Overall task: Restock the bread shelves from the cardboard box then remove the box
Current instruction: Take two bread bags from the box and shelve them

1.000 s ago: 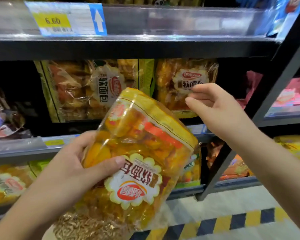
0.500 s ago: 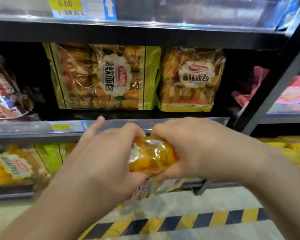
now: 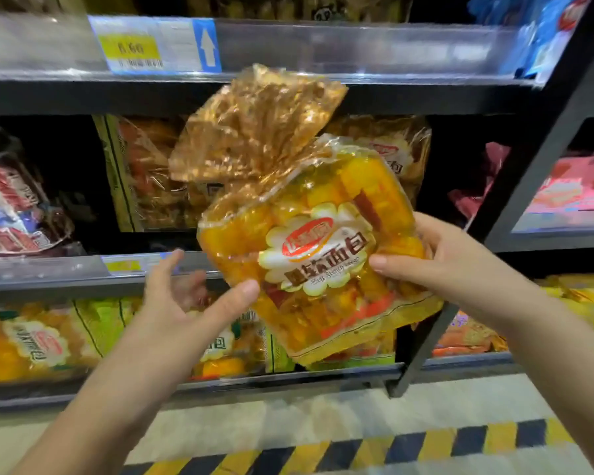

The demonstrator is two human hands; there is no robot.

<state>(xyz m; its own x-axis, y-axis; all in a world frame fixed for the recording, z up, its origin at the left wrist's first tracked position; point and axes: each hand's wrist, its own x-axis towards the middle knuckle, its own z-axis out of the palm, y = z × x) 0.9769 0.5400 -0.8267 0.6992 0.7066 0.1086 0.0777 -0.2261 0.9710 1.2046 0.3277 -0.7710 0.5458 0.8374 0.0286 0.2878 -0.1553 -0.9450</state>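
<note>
A clear yellow bag of soft bread (image 3: 309,255), with a flower-shaped label and a crinkled gold top flap, is held up tilted in front of the middle shelf (image 3: 48,272). My right hand (image 3: 450,265) grips its right side, thumb on the front. My left hand (image 3: 182,313) is spread at the bag's lower left, with only the thumb touching its edge. Matching bread bags (image 3: 141,180) stand at the back of the middle shelf behind it. The cardboard box is not in view.
More bread bags (image 3: 31,341) fill the lower shelf. Dark packets (image 3: 11,207) lie at the left, pink packs (image 3: 559,190) in the neighbouring bay beyond a slanted black post (image 3: 528,186). A price rail (image 3: 357,49) runs overhead. Yellow-black tape (image 3: 357,450) marks the floor.
The bag has been turned label-up and raised to the middle shelf. My right hand now holds its right side, and my left hand has loosened to a thumb touch.
</note>
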